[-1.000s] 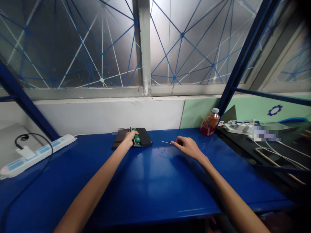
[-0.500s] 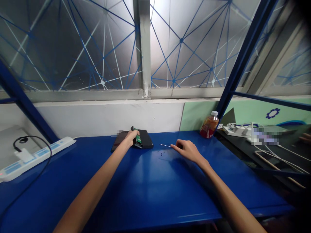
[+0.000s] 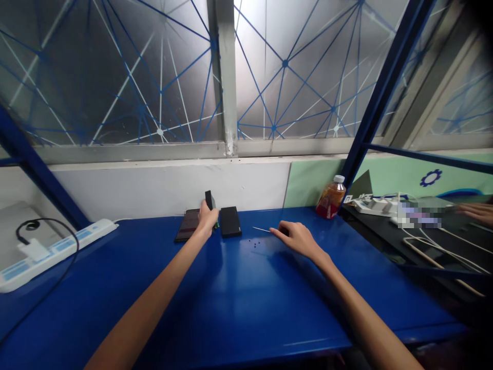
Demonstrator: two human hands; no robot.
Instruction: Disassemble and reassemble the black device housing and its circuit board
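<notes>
At the back of the blue table (image 3: 246, 288), my left hand (image 3: 207, 220) is closed around a black casing with a green circuit board (image 3: 209, 199). It is tilted up, and my fingers hide most of it. Just to its right lies a flat black box (image 3: 231, 222), and to its left a dark flat panel (image 3: 187, 226). My right hand (image 3: 296, 237) rests on the table, its fingers pinched on a thin screwdriver (image 3: 262, 229); only the metal shaft shows, pointing left. Several tiny dark screws (image 3: 254, 243) are scattered below that shaft.
A white power strip (image 3: 57, 254) with a plugged-in black cable (image 3: 79, 241) runs along the left side. A bottle of reddish drink (image 3: 332, 198) stands at the back right. Beyond the blue frame, another person's hand (image 3: 477, 211) is near a dark table with white cables (image 3: 442, 249).
My left hand has moved slightly left and turned the casing, so the green board is mostly hidden and the black box beside it is uncovered. My right hand has barely moved.
</notes>
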